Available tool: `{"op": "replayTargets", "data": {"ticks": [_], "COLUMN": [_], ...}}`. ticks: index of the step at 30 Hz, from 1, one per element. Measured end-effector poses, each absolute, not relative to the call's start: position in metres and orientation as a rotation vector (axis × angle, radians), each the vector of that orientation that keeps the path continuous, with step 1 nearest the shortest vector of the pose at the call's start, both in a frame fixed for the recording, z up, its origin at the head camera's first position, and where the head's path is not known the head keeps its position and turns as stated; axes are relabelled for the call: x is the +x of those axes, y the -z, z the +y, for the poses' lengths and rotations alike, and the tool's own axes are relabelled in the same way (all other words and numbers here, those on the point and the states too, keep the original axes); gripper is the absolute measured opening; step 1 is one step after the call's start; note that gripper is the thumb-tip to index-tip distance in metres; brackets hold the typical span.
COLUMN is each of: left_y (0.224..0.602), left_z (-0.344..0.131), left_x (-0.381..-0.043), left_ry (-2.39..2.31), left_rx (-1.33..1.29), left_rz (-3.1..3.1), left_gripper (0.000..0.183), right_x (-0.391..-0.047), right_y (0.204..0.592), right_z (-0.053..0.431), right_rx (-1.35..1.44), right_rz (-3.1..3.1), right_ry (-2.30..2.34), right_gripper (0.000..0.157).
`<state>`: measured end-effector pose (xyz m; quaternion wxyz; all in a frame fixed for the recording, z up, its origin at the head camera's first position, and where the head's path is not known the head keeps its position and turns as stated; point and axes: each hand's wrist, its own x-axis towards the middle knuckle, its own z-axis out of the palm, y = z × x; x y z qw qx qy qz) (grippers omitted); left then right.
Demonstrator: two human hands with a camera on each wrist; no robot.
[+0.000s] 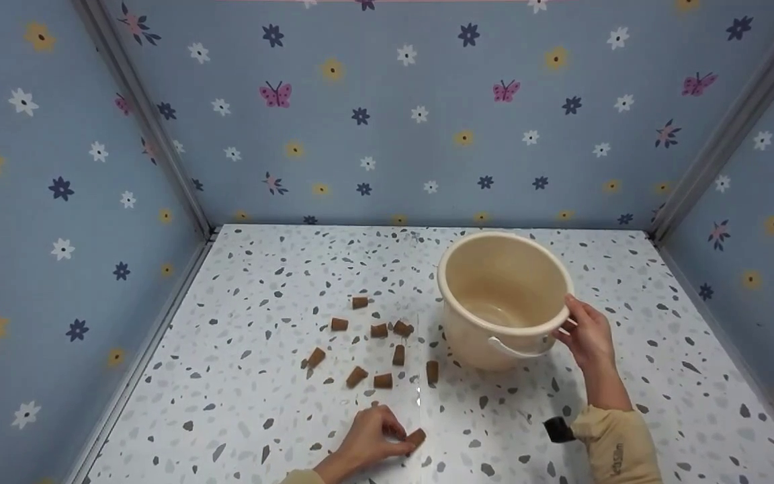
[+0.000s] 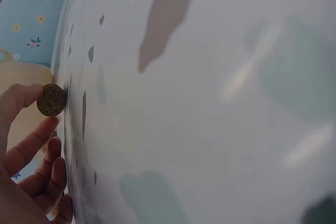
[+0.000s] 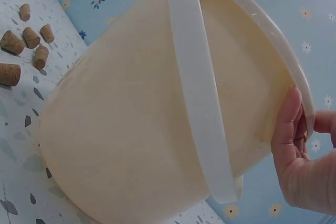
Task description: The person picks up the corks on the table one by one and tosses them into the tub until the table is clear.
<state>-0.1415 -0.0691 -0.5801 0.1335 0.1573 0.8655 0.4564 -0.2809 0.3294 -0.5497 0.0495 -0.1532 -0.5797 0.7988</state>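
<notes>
A cream plastic bucket (image 1: 494, 343) with a white handle (image 1: 518, 351) stands right of centre, its mouth tipped toward me. My right hand (image 1: 590, 333) grips its rim on the right side; in the right wrist view, fingers and thumb (image 3: 287, 124) lie on either side of the rim. Low in the head view, my left hand (image 1: 375, 433) pinches a tapered brown cork (image 1: 416, 439) close to the tabletop. The left wrist view shows that cork (image 2: 51, 99) end-on, between thumb and index finger. The bucket's inside shows a bare bottom.
Several more corks (image 1: 383, 381) lie scattered left of the bucket on the white speckled tabletop (image 1: 239, 323). One cork (image 1: 432, 372) lies close to its base. Blue flowered panels (image 1: 387, 134) wall the back and both sides, with grey posts (image 1: 152, 128) at the corners.
</notes>
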Motion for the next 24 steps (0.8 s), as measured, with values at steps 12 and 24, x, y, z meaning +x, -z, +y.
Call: {"op": "replayTargets", "data": {"ticks": [12, 24], "left_y": [0.577, 0.562], "left_z": [-0.068, -0.069], "left_x": [-0.138, -0.143], "left_ry": [-1.348, -1.429], "left_rx": [0.468, 0.497], "left_rz": [2.518, 2.541], "left_gripper": [0.014, 0.011], "right_x": [-0.242, -0.23], "right_y": [0.486, 0.457], "right_z": [0.292, 0.276], "right_rx": [-0.434, -0.574], "right_rz": [-1.747, -1.703], "right_ry": [-2.469, -2.51], "right_gripper": [0.031, 0.031]}}
